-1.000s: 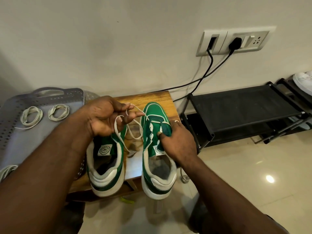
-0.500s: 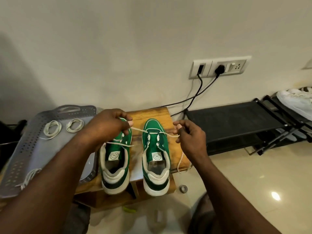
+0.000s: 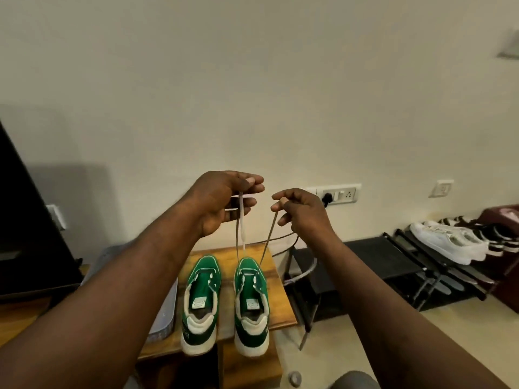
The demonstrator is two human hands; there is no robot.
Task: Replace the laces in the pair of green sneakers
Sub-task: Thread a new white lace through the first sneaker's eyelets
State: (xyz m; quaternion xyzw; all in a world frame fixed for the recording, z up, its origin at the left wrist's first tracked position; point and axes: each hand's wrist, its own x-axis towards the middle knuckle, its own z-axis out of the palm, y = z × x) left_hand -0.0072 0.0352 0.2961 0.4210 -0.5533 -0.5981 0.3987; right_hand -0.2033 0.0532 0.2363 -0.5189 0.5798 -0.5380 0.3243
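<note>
Lace [image 3: 240, 223] ends are held raised over the shoes. One end is pinched between thumb and fingers of the left hand [image 3: 224, 203], the other in the curled fingertips of the right hand [image 3: 304, 213]. Both strands are drawn down to the toe-end eyelets of the right sneaker [image 3: 252, 301], which is stood on the wooden table [image 3: 279, 301] just beside the left sneaker [image 3: 200, 299]. No lace can be made out in that one. Judged step: ends being evened with only the first eyelet pair threaded, most of the lacing not yet done.

Risks: heels of both sneakers appear to be hung over the near table edge. With a hard upward pull the toe could be lifted and the shoe tipped or dragged off to the floor. If one strand is pulled more than the other, the ends would be left uneven, or one end could be drawn right out of its eyelet. The thin pinch on the right could be lost.

Room: open air is had above the shoes up to the wall. The left side is hemmed by the grey tray [image 3: 165, 313], just beside the left sneaker. The right side is hemmed by the black shoe rack [image 3: 376, 256], near the table edge. A cable [image 3: 285, 235] is hung behind the strands — snagging is possible if the hands are swung back.
</note>
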